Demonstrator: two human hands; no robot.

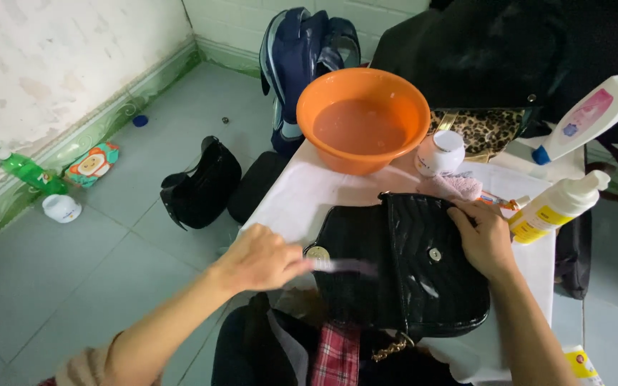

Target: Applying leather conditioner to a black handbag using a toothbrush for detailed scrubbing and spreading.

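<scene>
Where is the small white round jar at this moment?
In the head view, the small white round jar stands on the white table, right of the orange plastic basin and just behind the pink cloth.

table (302, 196): white, small
on it: black purse (409, 264), orange bowl (363, 118), white jar (440, 152), pink cloth (459, 187), 2 bottles (556, 207)

Motion-blurred brush (345, 266) over handbag (409, 271)

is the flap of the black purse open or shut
Open. The black purse lies on the table with its flap folded back, snap stud exposed, under the right hand.
</scene>
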